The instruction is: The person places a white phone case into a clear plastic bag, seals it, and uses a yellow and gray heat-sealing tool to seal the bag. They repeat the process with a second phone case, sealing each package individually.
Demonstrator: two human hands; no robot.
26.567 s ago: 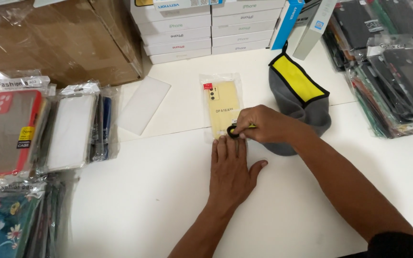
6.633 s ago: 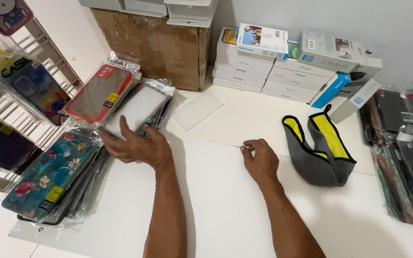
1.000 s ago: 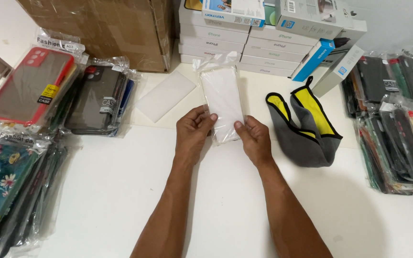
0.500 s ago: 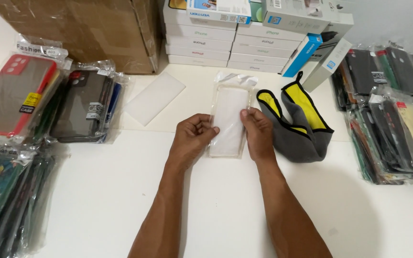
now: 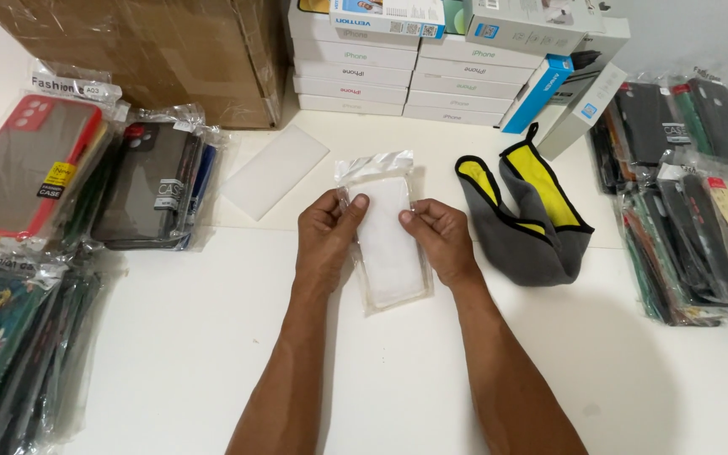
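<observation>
A clear phone case in a transparent plastic bag (image 5: 388, 244) lies flat on the white table (image 5: 212, 354) in front of me. My left hand (image 5: 326, 236) pinches the bag's left edge near its top, thumb on the plastic. On the opposite edge, at the same height, my right hand (image 5: 437, 238) grips it. The bag's open flap sticks out beyond my fingers toward the boxes.
A grey and yellow cloth pouch (image 5: 531, 215) sits just right of my right hand. A white flat sheet (image 5: 275, 171) lies to the upper left. Piles of bagged phone cases (image 5: 52, 181) line the left, and more bagged cases (image 5: 701, 185) the right. A cardboard box (image 5: 145, 50) and stacked white boxes (image 5: 398, 76) stand behind.
Over the last second the bagged case came down from in front of the boxes and now lies on the table, closer to me. Both hands stayed on its edges.
</observation>
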